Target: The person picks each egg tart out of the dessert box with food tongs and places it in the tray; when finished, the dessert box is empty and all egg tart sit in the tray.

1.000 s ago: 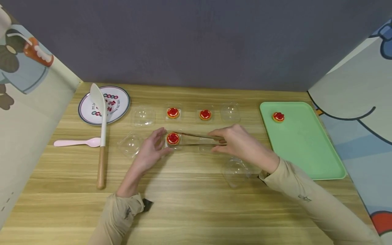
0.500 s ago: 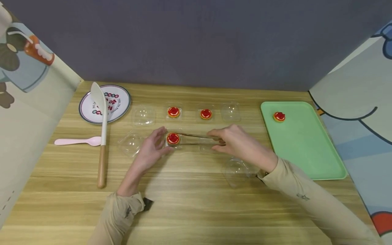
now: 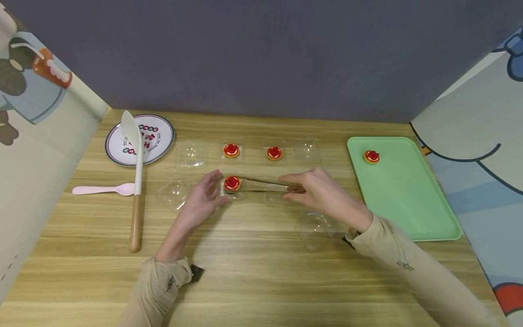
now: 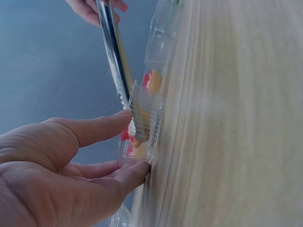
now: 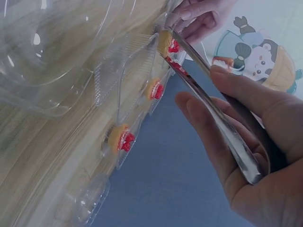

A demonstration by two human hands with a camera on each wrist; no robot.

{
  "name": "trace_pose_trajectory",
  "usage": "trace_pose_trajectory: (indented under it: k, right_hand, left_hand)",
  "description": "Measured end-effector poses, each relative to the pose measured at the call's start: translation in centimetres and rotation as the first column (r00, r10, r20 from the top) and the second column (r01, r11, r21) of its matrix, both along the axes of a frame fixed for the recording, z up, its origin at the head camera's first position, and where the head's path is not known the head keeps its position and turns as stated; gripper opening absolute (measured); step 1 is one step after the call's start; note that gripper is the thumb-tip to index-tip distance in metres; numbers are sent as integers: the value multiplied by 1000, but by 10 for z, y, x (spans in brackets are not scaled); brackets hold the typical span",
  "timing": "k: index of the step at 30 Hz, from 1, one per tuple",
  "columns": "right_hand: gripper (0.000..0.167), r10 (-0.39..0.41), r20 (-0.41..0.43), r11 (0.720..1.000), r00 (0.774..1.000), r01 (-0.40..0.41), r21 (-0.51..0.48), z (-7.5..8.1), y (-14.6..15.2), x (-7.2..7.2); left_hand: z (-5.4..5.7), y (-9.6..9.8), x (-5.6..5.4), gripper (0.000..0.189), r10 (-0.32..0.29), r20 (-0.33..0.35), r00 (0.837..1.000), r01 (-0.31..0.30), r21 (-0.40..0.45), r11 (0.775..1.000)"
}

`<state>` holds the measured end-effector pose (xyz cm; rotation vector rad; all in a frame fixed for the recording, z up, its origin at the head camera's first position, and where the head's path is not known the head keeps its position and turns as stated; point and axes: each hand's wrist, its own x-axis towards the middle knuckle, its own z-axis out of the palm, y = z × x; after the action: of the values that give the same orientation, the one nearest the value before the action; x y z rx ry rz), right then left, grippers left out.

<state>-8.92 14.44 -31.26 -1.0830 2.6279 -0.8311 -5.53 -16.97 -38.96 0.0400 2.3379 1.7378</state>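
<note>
The right hand (image 3: 320, 193) grips slender silver metal tongs (image 4: 113, 49) set about a round, red-topped tart (image 3: 232, 183) in a clear plastic container (image 4: 147, 100), which the left hand (image 3: 199, 203) pinches.

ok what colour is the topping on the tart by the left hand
Red topping, clearest in the head view.

Head cam: high, facing forward and down, wide, takes in wood-grain tabletop (image 3: 245, 281) from plate (image 3: 161, 138) to green tray (image 3: 408, 195). Left wrist cam: close behind left hand (image 4: 71, 161), rolled, facing right hand (image 3: 327, 195). Right wrist cam: close behind right hand, rolled, looking down the tongs (image 4: 112, 49) at left hand. All three share tongs and red-topped tart (image 3: 232, 183) at the tips, though left wrist's tart is hard to read.
</note>
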Motion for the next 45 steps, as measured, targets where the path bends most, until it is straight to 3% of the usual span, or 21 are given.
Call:
trace_pose_trajectory:
  k: [7,20,25,38,45]
  right_hand:
    - [42,-76,17,997,997,77,-33,3,8,6]
    - [35,-140,-121,989,983,134,-55,10,36,14]
    - [36,-196,-112,980,974,191,-56,12,49,20]
    - [39,-332,-140,943,933,326,-61,18,94,37]
    - [43,-385,-249,923,889,374,-92,15,120,43]
  left_hand:
    - [1,0,0,85,-1,12,1000,1,11,1000]
    - [1,-1,0,82,5,-2,1000,-5,-7,1000]
    - [1,-2,0,82,6,-5,1000,-6,-2,1000]
    - [-1,-3,0,84,4,11,1000,-4,-22,1000]
    - [-2,-1,1,84,-1,10,1000,1,-25,1000]
